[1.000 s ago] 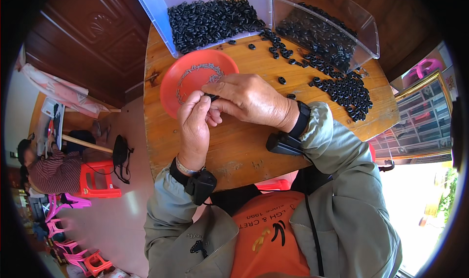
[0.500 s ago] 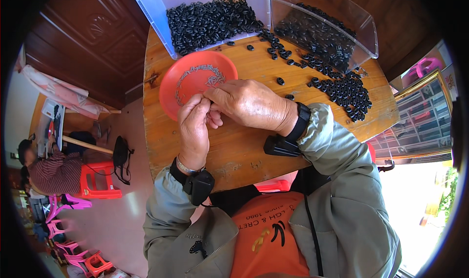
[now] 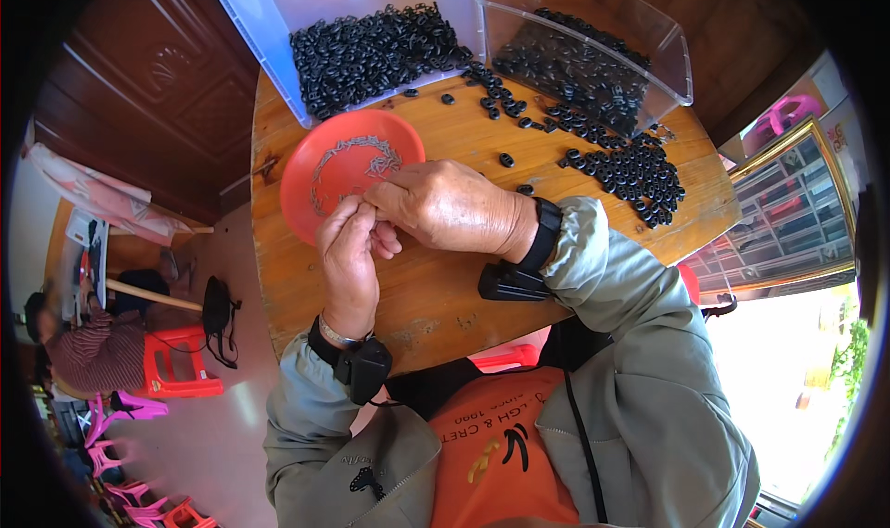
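Both hands meet over the near edge of a red plate [image 3: 320, 208] on the round wooden worktop [image 3: 436, 296]. The left hand [image 3: 350, 254] has its fingertips pinched together against those of the right hand [image 3: 445, 203], which curls over them. Whatever small piece sits between the fingertips is hidden, so it cannot be told what they are clamped on.

The step appears to be a fine fitting of small parts. It seems best done with both wrists steadied low over the worktop, the pinch kept above the plate so a dropped piece lands in it, and light, even pressure from the fingertips.

The thin metal clips [image 3: 357, 157] lie in a curved heap on the plate, just beyond the fingertips. Loose black rings [image 3: 630, 171] are scattered on the worktop to the far right, well apart from the hands. More black rings fill the clear bin [image 3: 278, 27] at the far left and the second clear bin [image 3: 667, 55] at the far right.
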The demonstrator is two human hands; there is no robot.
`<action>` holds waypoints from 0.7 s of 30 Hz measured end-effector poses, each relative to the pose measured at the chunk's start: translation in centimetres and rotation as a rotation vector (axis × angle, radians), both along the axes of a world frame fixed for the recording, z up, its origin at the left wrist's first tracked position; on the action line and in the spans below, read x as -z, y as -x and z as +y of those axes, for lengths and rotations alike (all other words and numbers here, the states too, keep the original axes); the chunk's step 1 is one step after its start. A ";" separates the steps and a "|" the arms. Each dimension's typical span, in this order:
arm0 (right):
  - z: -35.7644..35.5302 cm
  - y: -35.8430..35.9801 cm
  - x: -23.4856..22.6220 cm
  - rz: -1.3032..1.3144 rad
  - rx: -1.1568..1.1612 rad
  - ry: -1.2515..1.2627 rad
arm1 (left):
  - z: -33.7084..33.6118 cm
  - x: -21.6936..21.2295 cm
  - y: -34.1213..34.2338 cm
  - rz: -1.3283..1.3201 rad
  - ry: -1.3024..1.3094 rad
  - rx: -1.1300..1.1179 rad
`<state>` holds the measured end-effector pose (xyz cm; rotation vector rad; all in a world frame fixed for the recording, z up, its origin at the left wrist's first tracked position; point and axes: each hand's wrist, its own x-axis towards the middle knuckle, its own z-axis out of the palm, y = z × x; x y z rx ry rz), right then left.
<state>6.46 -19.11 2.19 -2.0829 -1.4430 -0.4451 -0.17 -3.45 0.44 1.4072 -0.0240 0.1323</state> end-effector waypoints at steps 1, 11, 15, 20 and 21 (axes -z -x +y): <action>0.2 0.0 0.2 0.015 0.002 -0.047 | 0.1 0.0 -0.1 -0.006 0.004 0.007; -8.9 -6.8 -6.5 -0.459 0.689 -0.341 | 1.5 -0.8 -0.4 -0.166 -0.123 -0.171; -14.6 -9.5 -7.3 -0.561 1.102 -0.186 | 3.2 -0.5 -1.8 -0.185 -0.011 -0.246; -11.4 -7.9 -7.0 -0.321 0.880 -0.378 | 4.2 -0.3 -2.3 -0.179 0.037 -0.295; -10.4 -7.8 -6.3 -0.207 0.797 -0.405 | 4.2 -0.3 -2.2 -0.165 0.013 -0.298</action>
